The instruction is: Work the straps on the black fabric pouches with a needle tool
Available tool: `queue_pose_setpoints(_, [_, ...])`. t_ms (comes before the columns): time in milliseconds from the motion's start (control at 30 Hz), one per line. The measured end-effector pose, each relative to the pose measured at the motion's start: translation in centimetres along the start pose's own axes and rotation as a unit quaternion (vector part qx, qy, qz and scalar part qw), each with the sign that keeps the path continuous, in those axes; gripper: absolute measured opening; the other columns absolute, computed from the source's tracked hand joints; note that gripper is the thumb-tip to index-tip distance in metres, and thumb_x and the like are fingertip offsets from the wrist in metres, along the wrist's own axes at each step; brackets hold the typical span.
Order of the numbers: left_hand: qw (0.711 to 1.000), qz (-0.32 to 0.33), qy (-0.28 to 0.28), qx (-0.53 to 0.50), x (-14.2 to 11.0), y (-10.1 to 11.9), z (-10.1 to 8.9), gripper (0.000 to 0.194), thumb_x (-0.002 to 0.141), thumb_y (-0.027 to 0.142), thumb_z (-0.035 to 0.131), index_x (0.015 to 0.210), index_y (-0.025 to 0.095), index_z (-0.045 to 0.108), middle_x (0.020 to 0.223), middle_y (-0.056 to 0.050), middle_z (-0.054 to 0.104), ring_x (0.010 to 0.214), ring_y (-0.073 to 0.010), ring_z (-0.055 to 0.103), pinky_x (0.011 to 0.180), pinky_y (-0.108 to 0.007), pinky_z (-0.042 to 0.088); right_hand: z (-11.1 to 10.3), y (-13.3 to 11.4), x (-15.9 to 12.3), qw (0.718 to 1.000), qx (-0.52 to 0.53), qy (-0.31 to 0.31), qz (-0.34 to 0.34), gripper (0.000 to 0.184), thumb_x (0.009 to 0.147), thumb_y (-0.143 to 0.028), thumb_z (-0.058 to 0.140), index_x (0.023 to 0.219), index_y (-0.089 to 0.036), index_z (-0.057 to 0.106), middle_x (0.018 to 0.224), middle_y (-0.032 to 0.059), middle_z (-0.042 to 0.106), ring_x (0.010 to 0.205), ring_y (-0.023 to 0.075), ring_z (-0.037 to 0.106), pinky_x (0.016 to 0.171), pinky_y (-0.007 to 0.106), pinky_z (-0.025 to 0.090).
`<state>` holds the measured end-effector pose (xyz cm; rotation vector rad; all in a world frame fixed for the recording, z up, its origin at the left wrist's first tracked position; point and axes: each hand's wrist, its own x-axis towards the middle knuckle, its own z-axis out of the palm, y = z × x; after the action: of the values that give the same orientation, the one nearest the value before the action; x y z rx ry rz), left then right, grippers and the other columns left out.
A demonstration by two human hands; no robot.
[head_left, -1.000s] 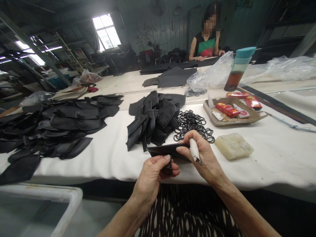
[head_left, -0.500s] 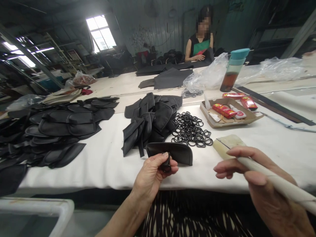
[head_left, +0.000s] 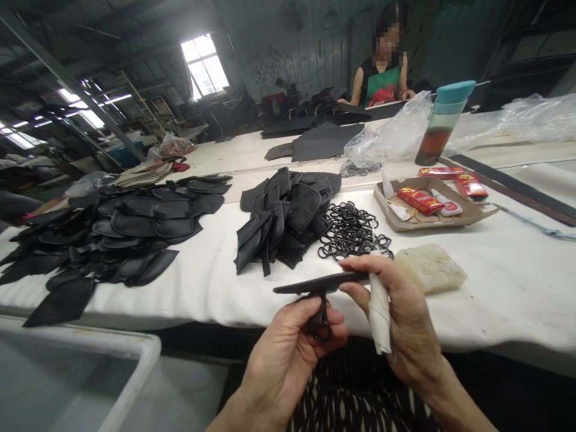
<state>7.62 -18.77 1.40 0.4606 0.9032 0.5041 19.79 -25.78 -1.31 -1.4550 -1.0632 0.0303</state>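
My left hand is closed on the strap loop of a black leather-like flap, with a dark ring-like end showing between the fingers. The flap is tilted nearly edge-on to me. My right hand grips an awl with a white wrapped handle, its thin metal spike pointing up. That hand's thumb and forefinger also pinch the right end of the flap. Just beyond lie a heap of black D-rings and a pile of black flaps. A pale yellowish wax-like block rests right of my right hand.
A larger pile of black pieces covers the table's left. At the right stand a cardboard tray with red boxes and small white bottles, and a blue-lidded bottle. A co-worker is across the table. A white-rimmed bin is lower left.
My right hand has come left from beside the yellowish block to the flap, bringing the awl upright and pinching the flap's end. The flap has turned edge-on in my left hand.
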Motion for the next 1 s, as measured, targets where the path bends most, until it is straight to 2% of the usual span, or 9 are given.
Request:
queue_pose_setpoints(67, [1.000,-0.007,-0.011,0.005,-0.4,-0.2,0.0,0.020,0.083,0.009,0.054,0.069,0.005,0.068,0.059,-0.010,0.069,0.052,-0.0155,0.065,0.055,-0.027,0.057,0.3,0.3,0.5,0.998,0.013,-0.009,0.053,0.010,0.085,-0.026,0.060,0.094,-0.025,0.055,0.084,-0.0008,0.061,0.075,0.0186,0.059,0.064,0.027,0.047])
queue_pose_setpoints(133, [1.000,-0.001,-0.013,0.015,-0.2,-0.4,-0.1,0.020,0.084,0.011,0.055,0.070,0.006,0.068,0.060,-0.010,0.069,0.052,-0.0155,0.066,0.056,-0.027,0.057,0.4,0.8,0.9,0.995,0.015,-0.014,0.096,0.009,0.084,-0.029,0.060,0.089,-0.025,0.053,0.077,-0.0018,0.058,0.067,0.0171,0.055,0.057,0.025,0.044])
queue_pose_setpoints(300, [0.999,0.031,-0.017,0.041,2.1,-0.8,-0.3,0.017,0.083,0.012,0.056,0.071,0.008,0.066,0.063,-0.010,0.071,0.055,-0.0170,0.067,0.062,-0.030,0.057,0.8,2.5,1.4,0.988,0.013,-0.052,0.143,0.009,0.084,-0.030,0.056,0.087,-0.023,0.051,0.073,-0.0023,0.052,0.064,0.0157,0.049,0.055,0.025,0.039])
queue_pose_setpoints(467, [0.996,0.034,-0.040,0.070,3.5,-0.8,-0.4,0.014,0.081,0.016,0.059,0.073,0.008,0.067,0.067,-0.011,0.072,0.060,-0.0175,0.068,0.066,-0.031,0.056,1.0,3.4,1.4,0.987,0.013,-0.041,0.156,0.011,0.083,-0.031,0.057,0.086,-0.023,0.051,0.073,-0.0026,0.053,0.065,0.0156,0.048,0.054,0.023,0.038])
queue_pose_setpoints(833, [0.995,0.057,-0.037,0.079,3.8,-0.8,-0.4,0.011,0.073,0.019,0.068,0.072,0.008,0.067,0.065,-0.010,0.072,0.058,-0.0170,0.067,0.064,-0.029,0.055,1.1,3.5,1.7,0.985,0.020,-0.044,0.164,0.009,0.084,-0.030,0.057,0.086,-0.024,0.050,0.066,-0.0054,0.049,0.059,0.0145,0.047,0.054,0.023,0.038])
queue_pose_setpoints(1000, [0.995,0.064,-0.026,0.070,4.0,-0.9,-0.3,0.010,0.071,0.018,0.070,0.072,0.009,0.066,0.064,-0.009,0.071,0.057,-0.0169,0.067,0.062,-0.028,0.055,0.3,3.2,1.1,0.989,-0.023,-0.040,0.140,0.017,0.085,-0.038,0.058,0.091,-0.024,0.052,0.074,-0.0010,0.059,0.067,0.0185,0.056,0.058,0.027,0.042])
